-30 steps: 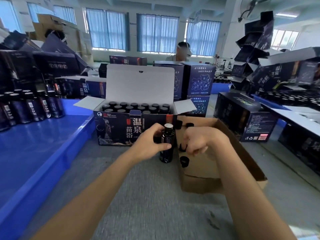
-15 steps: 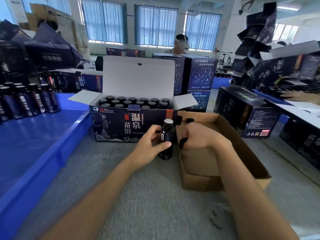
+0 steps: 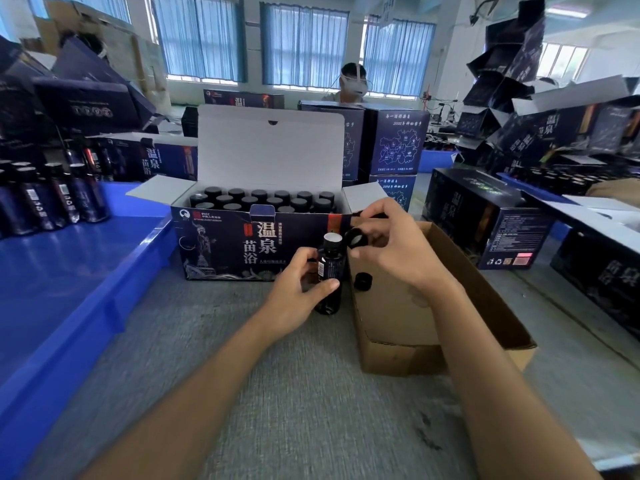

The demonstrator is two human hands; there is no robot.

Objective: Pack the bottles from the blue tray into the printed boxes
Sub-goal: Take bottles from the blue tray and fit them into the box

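bottle [image 3: 331, 263] looks light, stiff, slick; our left hand [image 3: 298, 292] grips its middle, our right hand [image 3: 394, 252] pinches a cap [image 3: 357, 238] at its one o'clock.

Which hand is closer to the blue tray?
Left. The left hand grips a bottle right of the tray; the right hand holds a cap farther right, over the cardboard box.

The blue tray [image 3: 86, 299] is seen as smooth, glossy plastic. The printed box [image 3: 225, 251] is made of lightly sheened card, its lid [image 3: 270, 150] left white and matt inside. The brown carton [image 3: 398, 355] is plain matt corrugated board. The bottle [image 3: 333, 263] is dark and glossy, possibly glass, and the black cap [image 3: 356, 239] looks like plastic. The table [image 3: 277, 393] is covered in rough grey cloth.
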